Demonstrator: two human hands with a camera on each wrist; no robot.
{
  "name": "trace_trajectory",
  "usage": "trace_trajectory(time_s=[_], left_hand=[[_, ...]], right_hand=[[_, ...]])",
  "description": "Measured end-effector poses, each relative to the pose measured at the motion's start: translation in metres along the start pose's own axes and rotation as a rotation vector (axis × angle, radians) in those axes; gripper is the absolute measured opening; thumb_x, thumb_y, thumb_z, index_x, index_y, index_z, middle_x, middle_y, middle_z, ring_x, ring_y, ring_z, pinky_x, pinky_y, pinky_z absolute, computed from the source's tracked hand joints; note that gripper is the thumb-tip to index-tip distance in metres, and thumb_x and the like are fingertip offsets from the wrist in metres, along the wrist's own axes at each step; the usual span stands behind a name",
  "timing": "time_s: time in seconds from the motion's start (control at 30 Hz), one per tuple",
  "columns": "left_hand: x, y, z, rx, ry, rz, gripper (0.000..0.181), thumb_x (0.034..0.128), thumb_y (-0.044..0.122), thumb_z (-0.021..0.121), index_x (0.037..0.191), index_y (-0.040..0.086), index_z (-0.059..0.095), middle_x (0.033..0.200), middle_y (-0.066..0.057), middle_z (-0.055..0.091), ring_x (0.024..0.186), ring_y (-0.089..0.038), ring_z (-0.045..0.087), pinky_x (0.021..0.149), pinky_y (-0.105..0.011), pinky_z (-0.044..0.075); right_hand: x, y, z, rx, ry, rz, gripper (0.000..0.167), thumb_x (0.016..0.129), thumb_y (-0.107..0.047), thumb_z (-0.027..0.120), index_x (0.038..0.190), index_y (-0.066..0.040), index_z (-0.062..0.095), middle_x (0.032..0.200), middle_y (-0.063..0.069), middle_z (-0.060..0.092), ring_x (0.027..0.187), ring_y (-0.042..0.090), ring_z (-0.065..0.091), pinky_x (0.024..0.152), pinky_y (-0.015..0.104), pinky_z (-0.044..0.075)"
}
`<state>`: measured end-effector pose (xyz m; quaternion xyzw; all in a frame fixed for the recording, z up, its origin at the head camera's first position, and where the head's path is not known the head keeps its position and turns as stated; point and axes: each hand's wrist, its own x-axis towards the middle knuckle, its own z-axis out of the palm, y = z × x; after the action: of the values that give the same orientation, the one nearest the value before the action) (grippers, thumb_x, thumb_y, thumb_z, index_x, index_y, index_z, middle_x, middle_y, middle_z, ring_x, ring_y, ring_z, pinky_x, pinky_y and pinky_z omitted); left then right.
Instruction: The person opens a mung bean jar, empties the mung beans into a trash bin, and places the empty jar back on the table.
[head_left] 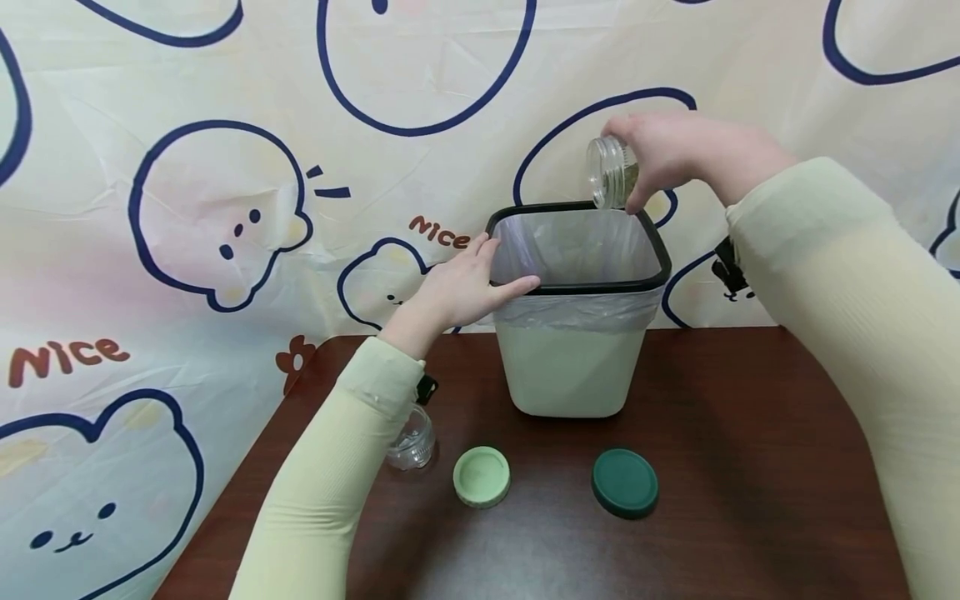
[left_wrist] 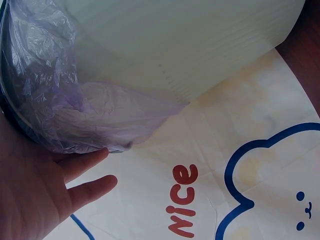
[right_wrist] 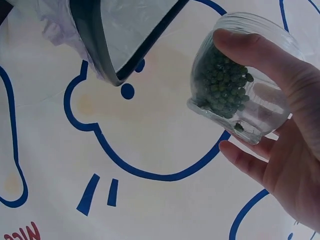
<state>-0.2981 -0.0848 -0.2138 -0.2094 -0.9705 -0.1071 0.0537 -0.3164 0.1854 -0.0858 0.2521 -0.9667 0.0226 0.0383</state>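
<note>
My right hand (head_left: 670, 154) grips a clear glass jar (head_left: 609, 173), tilted on its side above the back right rim of a pale green trash bin (head_left: 573, 367). Small round green beans (right_wrist: 221, 87) lie inside the jar in the right wrist view, bunched toward its base. My left hand (head_left: 468, 283) rests at the bin's left rim, thumb over the front edge. In the left wrist view, two of its fingers (left_wrist: 92, 192) stretch out straight beside the liner. A thin translucent bag (head_left: 581, 310) lines the bin and folds over outside, under the black rim (head_left: 600, 289).
On the dark brown table (head_left: 540, 550) lie a light green lid (head_left: 482, 477) and a dark green lid (head_left: 625, 483). A second clear glass jar (head_left: 414, 442) stands partly behind my left forearm. A cartoon-print cloth (head_left: 225, 350) hangs behind the table.
</note>
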Motion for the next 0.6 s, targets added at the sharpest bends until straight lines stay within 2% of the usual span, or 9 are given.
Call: trace_trajectory(time_s=[0.23,0.6], left_hand=[[0.0006,0.0014,-0.0006,-0.004,-0.007,0.0,0.103,0.0837,0.082,0.033,0.155,0.009,0.02,0.159,-0.014,0.017,0.142,-0.028,0.026,0.108,-0.05,0.031],[-0.0006,0.0002,-0.0002,-0.006,-0.003,-0.004,0.103,0.0833,0.082,0.033,0.155,0.009,0.02,0.16,-0.013,0.016,0.143,-0.028,0.025,0.108,-0.051,0.031]], right_hand=[[-0.0005,-0.0008,0.0009,-0.019,-0.019,0.008,0.092,0.069,-0.013,0.086,0.14,0.006,0.032,0.133,0.032,0.041,0.119,0.05,0.04,0.096,0.065,0.037],[0.0021,-0.0062,0.0031,-0.02,0.001,0.004,0.092,0.07,-0.013,0.086,0.142,0.005,0.031,0.133,0.032,0.041,0.119,0.05,0.04,0.096,0.065,0.036]])
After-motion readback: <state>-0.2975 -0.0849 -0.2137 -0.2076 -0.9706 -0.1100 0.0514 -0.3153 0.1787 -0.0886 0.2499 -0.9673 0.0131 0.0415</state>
